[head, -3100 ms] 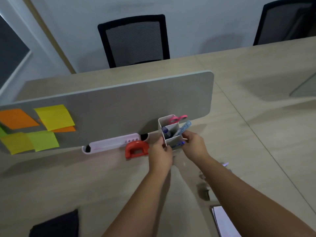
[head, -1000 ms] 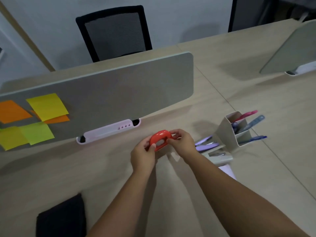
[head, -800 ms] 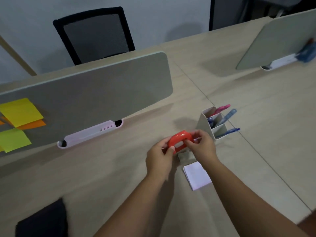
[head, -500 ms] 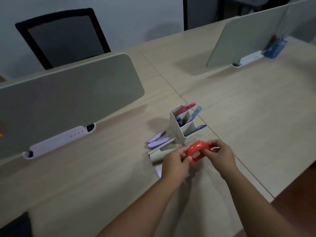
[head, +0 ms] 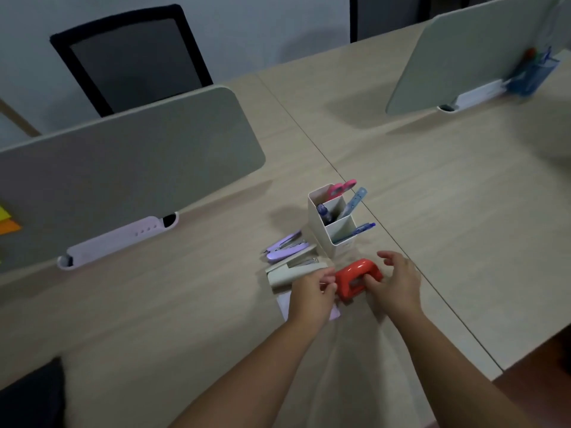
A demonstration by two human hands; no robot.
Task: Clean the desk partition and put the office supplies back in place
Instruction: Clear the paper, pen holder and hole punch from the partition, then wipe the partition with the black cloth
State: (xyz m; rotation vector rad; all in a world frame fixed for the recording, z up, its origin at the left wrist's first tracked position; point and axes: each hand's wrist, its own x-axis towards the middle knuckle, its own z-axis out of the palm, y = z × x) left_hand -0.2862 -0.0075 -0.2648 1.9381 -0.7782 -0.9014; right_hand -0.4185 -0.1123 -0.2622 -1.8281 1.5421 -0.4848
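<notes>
A red hole punch [head: 355,274] rests on the desk just in front of the white pen holder [head: 335,225]. My left hand [head: 310,293] pinches its left end. My right hand [head: 397,281] holds its right end, thumb on the front and fingers loosely spread behind it. A purple stapler [head: 285,250] and a beige stapler [head: 293,271] lie to the left of the punch. A white notepad [head: 282,304] is partly hidden under my left hand. The grey desk partition [head: 129,162] stands at the left, with a lilac tray [head: 120,239] at its base.
Sticky notes [head: 7,220] show on the partition at the left edge. A black cloth [head: 31,393] lies at the bottom left. A second partition [head: 469,54] with a blue holder [head: 531,72] stands at the far right. A black chair [head: 129,57] is behind the desk.
Both hands carried the red hole punch from the partition's base to the right and lowered it onto the desk beside the staplers. The view turned right.
</notes>
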